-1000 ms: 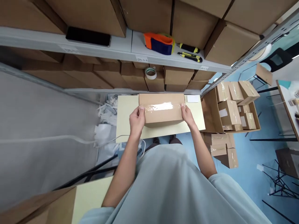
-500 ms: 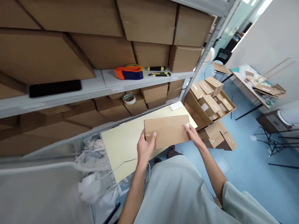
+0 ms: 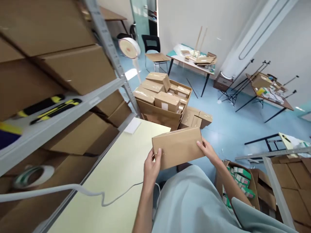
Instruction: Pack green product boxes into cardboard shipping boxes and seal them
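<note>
A brown cardboard box [image 3: 181, 147] is held in front of my body, over the near edge of the pale yellow tabletop [image 3: 119, 165]. My left hand [image 3: 152, 165] grips its left end, thumb on the near face and fingers partly hidden behind. At the box's right end my right hand [image 3: 207, 149] is closed, its thumb on the near face. A white card [image 3: 132, 125] lies at the tabletop's far end. Just past that end stands a large open carton [image 3: 157, 117] filled with smaller taped boxes.
To the left, a metal shelf [image 3: 97, 97] holds cardboard boxes, utility knives [image 3: 57, 110] and a tape roll [image 3: 34, 176]. A white cable [image 3: 103, 195] crosses the tabletop. More boxes [image 3: 191, 118] sit on the floor; a carton of green-and-white packs [image 3: 243, 178] is at right.
My view has swung to the right, bringing the large carton to the middle and the right-hand shelf into sight. The box stays between both hands, now tilted a little differently.
</note>
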{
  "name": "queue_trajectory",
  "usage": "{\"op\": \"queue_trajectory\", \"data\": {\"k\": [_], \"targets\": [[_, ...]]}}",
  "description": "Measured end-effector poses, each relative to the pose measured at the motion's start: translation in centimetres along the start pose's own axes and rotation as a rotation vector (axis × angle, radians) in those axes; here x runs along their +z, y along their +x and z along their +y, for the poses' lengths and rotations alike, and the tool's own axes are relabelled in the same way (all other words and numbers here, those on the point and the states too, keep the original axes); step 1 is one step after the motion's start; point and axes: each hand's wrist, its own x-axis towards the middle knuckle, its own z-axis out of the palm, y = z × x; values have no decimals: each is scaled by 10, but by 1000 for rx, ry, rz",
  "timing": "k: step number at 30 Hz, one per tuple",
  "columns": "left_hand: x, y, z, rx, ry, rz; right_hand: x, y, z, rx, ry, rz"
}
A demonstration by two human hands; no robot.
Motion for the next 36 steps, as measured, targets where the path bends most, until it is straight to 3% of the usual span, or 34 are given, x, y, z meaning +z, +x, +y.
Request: {"op": "queue_trajectory", "data": {"k": [5,9,19,24,28,33,36], "targets": [[53,16,-4,37,114,-109,-49,3,35,59,5,148],[108,29,-8,14,227,-186,-95,16,60,82,54,217],[294,78,-22,-89,350,-272,-238,55,126,238,98,372],[384,81,-33,-330,263,-315,-303,73,142,440,-66,448],[434,71,-42,-634,89,-383,-352,104,144,499,-286,453],[479,79,-60,-1189,-63,-401,-401,178,159,545,-551,204],[507,104,-69,-1363,-124,-364,-417,236,171,569,-647,50]]}}
